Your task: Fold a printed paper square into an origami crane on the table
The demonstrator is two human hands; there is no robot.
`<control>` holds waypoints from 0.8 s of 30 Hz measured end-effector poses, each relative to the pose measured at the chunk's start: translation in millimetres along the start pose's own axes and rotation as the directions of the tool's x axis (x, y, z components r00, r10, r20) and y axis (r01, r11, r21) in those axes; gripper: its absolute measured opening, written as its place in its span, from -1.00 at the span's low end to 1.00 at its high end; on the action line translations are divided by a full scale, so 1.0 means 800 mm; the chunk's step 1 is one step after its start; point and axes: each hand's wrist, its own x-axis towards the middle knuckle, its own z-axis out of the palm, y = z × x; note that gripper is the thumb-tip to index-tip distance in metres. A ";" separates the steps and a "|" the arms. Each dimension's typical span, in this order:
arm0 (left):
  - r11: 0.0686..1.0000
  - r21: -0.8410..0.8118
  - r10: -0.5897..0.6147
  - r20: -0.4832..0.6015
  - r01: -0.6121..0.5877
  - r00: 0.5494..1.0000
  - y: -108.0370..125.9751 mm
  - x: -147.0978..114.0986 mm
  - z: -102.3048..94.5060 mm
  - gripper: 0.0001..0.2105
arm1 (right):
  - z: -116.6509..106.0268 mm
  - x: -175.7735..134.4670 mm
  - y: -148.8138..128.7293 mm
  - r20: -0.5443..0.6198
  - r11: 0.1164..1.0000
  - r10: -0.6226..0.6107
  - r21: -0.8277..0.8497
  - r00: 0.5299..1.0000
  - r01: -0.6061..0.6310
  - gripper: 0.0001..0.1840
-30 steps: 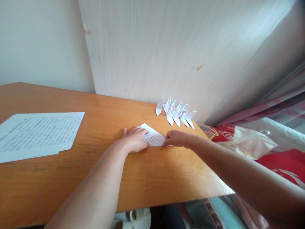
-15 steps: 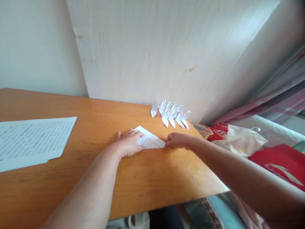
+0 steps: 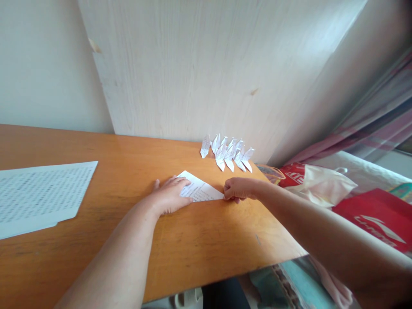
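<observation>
A folded sheet of printed paper [image 3: 202, 191] lies on the wooden table, narrowing to a point at its right end. My left hand [image 3: 172, 195] rests flat on its left part, fingers stretched out and thumb along the near edge. At the pointed end, my right hand [image 3: 238, 189] is closed, pinching the tip of the paper between thumb and fingers. Behind it stand several small folded paper figures [image 3: 229, 155] in a close group, one of them [image 3: 205, 146] slightly apart on the left.
A stack of printed sheets [image 3: 41, 195] lies on the table [image 3: 122, 257] at the left. A pale wooden panel [image 3: 180, 68] rises behind the table. Beyond the right edge are a red bag [image 3: 376, 219], a whitish bag [image 3: 328, 184] and a curtain [image 3: 363, 116].
The whole view has shifted slightly, so the table's contents appear a little further left. Both hands keep their places on the folded paper, with hardly any visible movement.
</observation>
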 end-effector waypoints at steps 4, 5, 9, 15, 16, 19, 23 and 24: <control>1.000 -0.005 0.003 -0.011 -0.003 1.000 0.000 0.000 0.000 -0.36 | -0.002 0.002 0.006 -0.020 1.000 0.003 -0.010 1.000 -0.003 -0.82; 1.000 -0.008 0.001 -0.009 -0.001 1.000 0.001 -0.001 0.000 -0.35 | -0.002 0.002 0.008 -0.030 1.000 0.007 -0.014 1.000 -0.008 -0.80; 1.000 -0.018 0.000 0.006 0.000 1.000 0.002 -0.002 -0.002 -0.35 | -0.005 0.006 0.015 -0.039 0.999 0.025 -0.020 0.999 -0.026 -0.78; 1.000 -0.026 0.014 -0.009 -0.014 1.000 -0.003 0.000 0.003 -0.36 | -0.007 0.012 0.025 -0.006 1.000 0.019 0.018 1.000 -0.019 -0.81; 1.000 -0.027 0.015 -0.013 -0.015 1.000 -0.004 0.000 0.003 -0.36 | -0.007 0.012 0.025 -0.001 1.000 0.015 0.025 1.000 -0.014 -0.81; 0.999 -0.030 0.011 -0.017 -0.012 1.000 -0.005 0.001 0.004 -0.36 | -0.007 0.010 0.027 0.008 0.999 0.006 0.047 1.000 -0.007 -0.82; 1.000 -0.030 0.002 -0.004 -0.002 1.000 -0.005 0.001 0.003 -0.35 | -0.007 0.005 0.026 0.007 0.997 -0.006 0.076 1.000 0.006 -0.82; 1.000 -0.028 0.002 -0.005 -0.002 1.000 -0.005 0.001 0.002 -0.35 | -0.006 0.004 0.026 0.006 0.997 -0.010 0.081 1.000 0.010 -0.82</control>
